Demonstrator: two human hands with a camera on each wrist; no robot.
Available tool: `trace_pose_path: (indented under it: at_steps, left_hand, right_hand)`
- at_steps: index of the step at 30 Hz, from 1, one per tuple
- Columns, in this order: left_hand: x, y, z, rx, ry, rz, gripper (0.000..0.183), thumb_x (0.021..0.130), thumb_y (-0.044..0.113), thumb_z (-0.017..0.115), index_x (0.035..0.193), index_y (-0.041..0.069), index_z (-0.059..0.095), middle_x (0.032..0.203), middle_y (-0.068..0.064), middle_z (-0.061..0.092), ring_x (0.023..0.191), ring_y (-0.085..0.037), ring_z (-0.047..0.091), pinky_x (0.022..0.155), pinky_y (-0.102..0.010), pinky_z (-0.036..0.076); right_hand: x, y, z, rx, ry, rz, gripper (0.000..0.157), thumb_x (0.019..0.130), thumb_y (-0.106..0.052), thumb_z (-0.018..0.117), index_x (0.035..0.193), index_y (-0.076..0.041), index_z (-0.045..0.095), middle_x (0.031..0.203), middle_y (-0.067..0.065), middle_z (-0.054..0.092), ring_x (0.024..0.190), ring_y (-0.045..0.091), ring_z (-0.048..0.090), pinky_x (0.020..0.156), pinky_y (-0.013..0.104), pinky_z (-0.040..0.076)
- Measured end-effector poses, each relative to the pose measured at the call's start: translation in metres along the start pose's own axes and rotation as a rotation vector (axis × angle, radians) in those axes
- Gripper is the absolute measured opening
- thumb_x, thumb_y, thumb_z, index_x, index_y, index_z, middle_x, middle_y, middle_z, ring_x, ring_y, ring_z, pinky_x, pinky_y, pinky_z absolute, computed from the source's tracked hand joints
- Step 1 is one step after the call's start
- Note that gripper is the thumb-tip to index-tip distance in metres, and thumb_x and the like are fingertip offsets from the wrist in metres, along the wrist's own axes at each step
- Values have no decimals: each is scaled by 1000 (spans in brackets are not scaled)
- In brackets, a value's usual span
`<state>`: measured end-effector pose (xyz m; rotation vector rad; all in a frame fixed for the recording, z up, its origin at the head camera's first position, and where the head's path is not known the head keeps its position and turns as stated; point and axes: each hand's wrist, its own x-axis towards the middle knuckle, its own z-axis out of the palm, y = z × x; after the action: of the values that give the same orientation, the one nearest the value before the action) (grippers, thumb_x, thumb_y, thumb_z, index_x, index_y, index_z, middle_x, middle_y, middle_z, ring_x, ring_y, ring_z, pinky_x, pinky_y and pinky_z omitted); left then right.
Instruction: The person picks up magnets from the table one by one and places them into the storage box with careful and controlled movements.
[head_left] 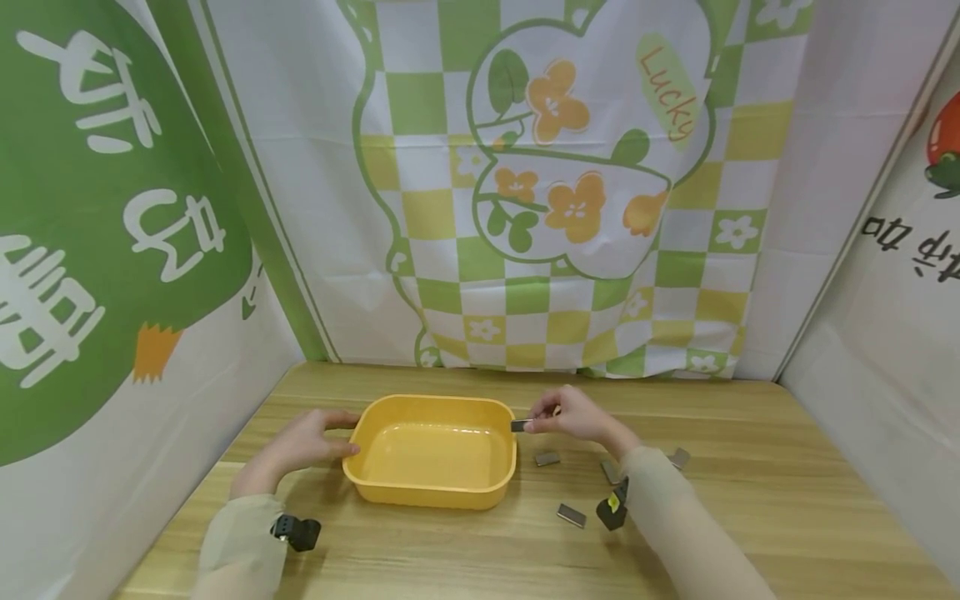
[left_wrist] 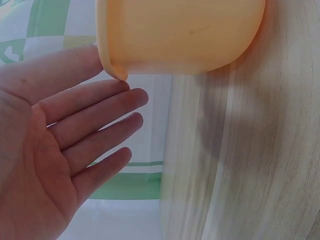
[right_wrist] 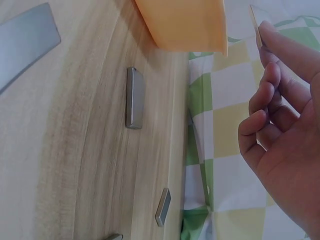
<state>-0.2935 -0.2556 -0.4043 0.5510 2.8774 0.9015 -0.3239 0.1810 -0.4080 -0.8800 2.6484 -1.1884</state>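
Note:
A yellow rectangular plastic basin (head_left: 427, 498) stands on the wooden table, nothing lying inside it. My left hand (head_left: 311, 442) is at its left end, fingers mostly straight. In the left wrist view, the thumb and index fingertip meet the rim (left_wrist: 102, 37) while the other fingers spread free. My right hand (head_left: 573, 414) pinches a small grey metallic bar (head_left: 520, 425) between thumb and index finger, right at the basin's right rim. The right wrist view shows this held bar (right_wrist: 255, 22) edge-on above the rim, with the remaining fingers curled in toward the palm.
Several similar bars lie on the table right of the basin: one near the rim (head_left: 547, 459), one closer to me (head_left: 572, 516), others by the right forearm, such as a bar (head_left: 679, 457) beyond the sleeve. Printed cloth (head_left: 540, 317) hangs behind the table and at both sides.

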Motion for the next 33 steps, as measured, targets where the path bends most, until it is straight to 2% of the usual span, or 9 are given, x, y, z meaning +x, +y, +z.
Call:
trace_pose_path:
  at_steps: [13, 33]
  left_hand:
    - [-1, 2, 0, -3, -2, -7, 56, 82, 30, 73, 128, 3, 58, 129, -19, 59, 123, -42, 50, 98, -59, 41]
    - [-1, 0, 0, 9, 2, 6, 56, 82, 32, 73, 128, 3, 58, 129, -18, 59, 122, -41, 51, 97, -58, 42]
  right_hand:
    - [15, -9, 5, -1, -22, 34, 16, 83, -28, 73, 89, -13, 72, 78, -3, 65, 72, 11, 52, 62, 24, 44]
    - [36, -17, 13, 33, -50, 35, 14, 82, -26, 75, 86, -12, 73, 77, -3, 67, 69, 9, 53, 65, 25, 48]
